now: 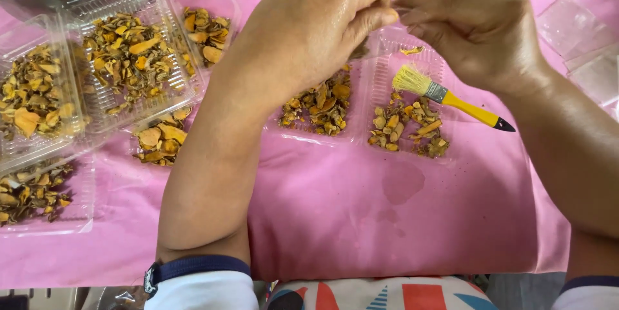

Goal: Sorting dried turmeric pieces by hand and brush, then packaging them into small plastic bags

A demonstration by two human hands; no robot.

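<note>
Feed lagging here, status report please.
Left hand and right hand pinch something small together, unclear what. Clear tray of dried slices below. Yellow brush rests across it.

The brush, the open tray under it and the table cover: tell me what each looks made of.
Brush: pale, straw-like bristles, a silvery band that looks like metal, and a glossy yellow handle with a black tip, wood or plastic. Tray: thin clear plastic, see-through with shiny ridges. Table cover: pink, matte, softly creased, probably thin cloth or non-woven sheet.

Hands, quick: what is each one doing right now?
Left hand: fingers pinched shut on something small; what it is cannot be told.
Right hand: fingers curled, tips meeting the left hand's; any hold cannot be told.
</note>
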